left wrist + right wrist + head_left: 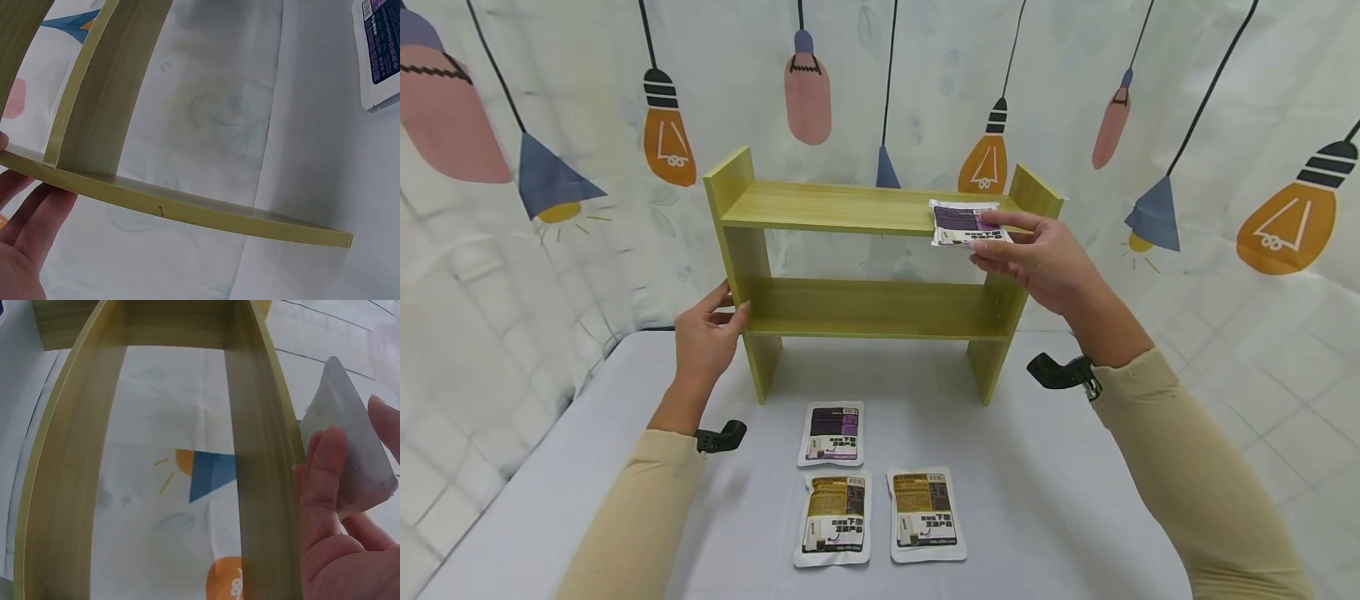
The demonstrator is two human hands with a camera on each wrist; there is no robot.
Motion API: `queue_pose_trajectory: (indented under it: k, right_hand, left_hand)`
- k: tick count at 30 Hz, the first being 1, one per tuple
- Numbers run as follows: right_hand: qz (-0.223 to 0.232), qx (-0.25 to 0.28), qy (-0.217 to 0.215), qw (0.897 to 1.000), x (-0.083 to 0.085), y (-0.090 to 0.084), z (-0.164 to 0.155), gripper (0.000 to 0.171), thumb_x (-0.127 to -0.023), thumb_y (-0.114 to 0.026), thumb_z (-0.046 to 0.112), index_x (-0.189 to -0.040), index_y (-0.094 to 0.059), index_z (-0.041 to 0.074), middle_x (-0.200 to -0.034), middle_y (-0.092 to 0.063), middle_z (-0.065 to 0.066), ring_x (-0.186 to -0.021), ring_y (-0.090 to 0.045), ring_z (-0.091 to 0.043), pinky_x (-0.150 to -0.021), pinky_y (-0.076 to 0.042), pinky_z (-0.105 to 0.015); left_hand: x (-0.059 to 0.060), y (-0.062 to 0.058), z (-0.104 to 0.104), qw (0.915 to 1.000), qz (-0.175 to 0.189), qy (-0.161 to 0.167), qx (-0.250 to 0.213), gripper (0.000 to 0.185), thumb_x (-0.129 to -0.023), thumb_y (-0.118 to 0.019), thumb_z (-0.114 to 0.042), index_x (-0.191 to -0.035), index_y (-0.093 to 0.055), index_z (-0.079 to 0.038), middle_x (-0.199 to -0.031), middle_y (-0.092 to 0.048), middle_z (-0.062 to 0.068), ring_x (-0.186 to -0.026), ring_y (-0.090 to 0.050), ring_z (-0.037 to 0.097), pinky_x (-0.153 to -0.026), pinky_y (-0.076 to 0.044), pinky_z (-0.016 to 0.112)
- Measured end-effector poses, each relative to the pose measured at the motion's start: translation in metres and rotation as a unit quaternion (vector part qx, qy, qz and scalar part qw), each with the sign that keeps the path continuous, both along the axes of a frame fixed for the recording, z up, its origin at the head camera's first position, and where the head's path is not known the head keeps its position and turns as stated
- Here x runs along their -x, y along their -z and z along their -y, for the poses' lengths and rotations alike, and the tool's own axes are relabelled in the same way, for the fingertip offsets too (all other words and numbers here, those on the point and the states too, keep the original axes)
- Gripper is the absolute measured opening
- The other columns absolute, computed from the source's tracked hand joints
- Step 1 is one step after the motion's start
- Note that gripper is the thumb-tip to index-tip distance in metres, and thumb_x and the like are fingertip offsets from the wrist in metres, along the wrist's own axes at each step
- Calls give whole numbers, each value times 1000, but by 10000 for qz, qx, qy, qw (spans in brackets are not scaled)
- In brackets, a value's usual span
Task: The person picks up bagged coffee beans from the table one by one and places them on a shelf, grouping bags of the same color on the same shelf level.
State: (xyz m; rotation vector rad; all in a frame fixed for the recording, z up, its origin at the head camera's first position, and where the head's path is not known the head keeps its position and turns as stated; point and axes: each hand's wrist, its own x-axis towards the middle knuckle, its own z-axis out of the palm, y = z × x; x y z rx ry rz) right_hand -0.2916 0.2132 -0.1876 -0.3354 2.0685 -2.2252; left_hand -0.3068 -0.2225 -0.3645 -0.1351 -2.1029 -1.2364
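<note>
A small yellow-green two-tier shelf [880,310] stands upright on the table. My left hand [706,337] grips its left side panel, thumb on one face and fingers on the other, as the left wrist view shows on the panel [187,212]. At the right end of the top board, my right hand [1047,260] pinches a white pouch [961,222] with a purple label, tilted at the board's front edge. From the right wrist view, the plain white underside of that pouch [340,419] lies between thumb and fingers. Whether it touches the board is unclear.
Before the shelf, a purple-labelled pouch [831,433] lies flat on the white-covered table [722,517]. Two brown-labelled pouches lie nearer, one left [835,521] and one right [927,515]. A curtain [737,92] printed with hanging lamps is behind.
</note>
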Motion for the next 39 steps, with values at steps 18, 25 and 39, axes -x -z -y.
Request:
queue_pose_trajectory:
  k: [18,25,39]
  right_hand:
    - [-74,-214,284,9993,6,-4,4,67,-81,-86,14,-142,-61,5,-132,-53,-14,-79,-76,-19,-76,-62,-26]
    - [-96,-87,515,9986,6,-4,7,58,-80,-87,16,-133,-68,3,-126,-58,-17,-78,-78,-21,-75,-62,-26]
    - [-341,-175,848,9957,9,-5,13,49,-82,-85,20,-124,-71,-2,-102,-73,-12,-73,-77,-20,-73,-62,-27]
  left_hand:
    - [-1,-1,0,10000,-60,58,-39,49,-99,-67,-20,-147,-57,-25,-125,-72,16,-93,-74,36,-70,-49,3]
    - [-1,-1,0,10000,-30,53,-38,49,-99,-67,-21,-147,-57,-25,-124,-72,17,-95,-73,38,-70,-49,2]
    - [-1,0,1,10000,-87,-14,-6,48,-99,-67,-20,-146,-59,-22,-120,-73,19,-93,-73,40,-69,-48,2]
